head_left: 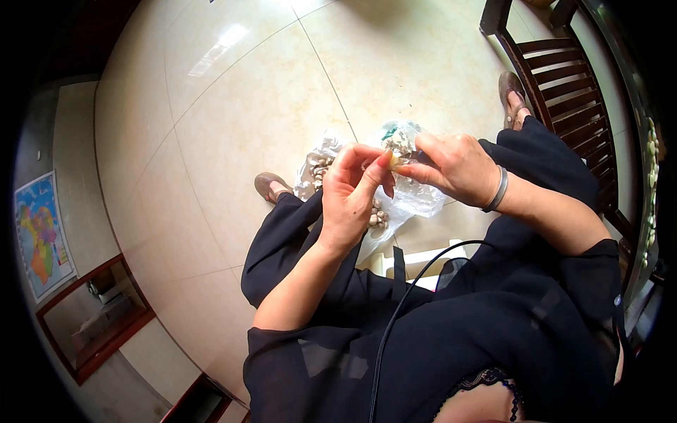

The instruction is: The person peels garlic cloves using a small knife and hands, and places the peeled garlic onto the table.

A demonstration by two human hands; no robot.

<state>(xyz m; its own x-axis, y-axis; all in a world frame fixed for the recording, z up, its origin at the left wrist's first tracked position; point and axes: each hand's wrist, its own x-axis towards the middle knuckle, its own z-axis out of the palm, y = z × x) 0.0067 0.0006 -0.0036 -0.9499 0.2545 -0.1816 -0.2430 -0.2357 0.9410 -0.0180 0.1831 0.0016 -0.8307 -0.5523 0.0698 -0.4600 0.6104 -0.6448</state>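
Observation:
My left hand pinches a small pale yellow garlic clove between thumb and fingertips. From the other side my right hand, with a silver bangle at its wrist, is closed with its thumb and fingers against the same clove. Both hands are held above my lap, over plastic bags on the floor. Brownish-white cloves lie in a clear plastic bag below, partly hidden by my hands. White flaky peelings sit in a bag just beyond my fingers.
More cloves fill a bag on the left. A pale plastic stool shows beneath me. A dark wooden slatted chair stands at the right. A black cable runs across my lap. A map hangs at the left.

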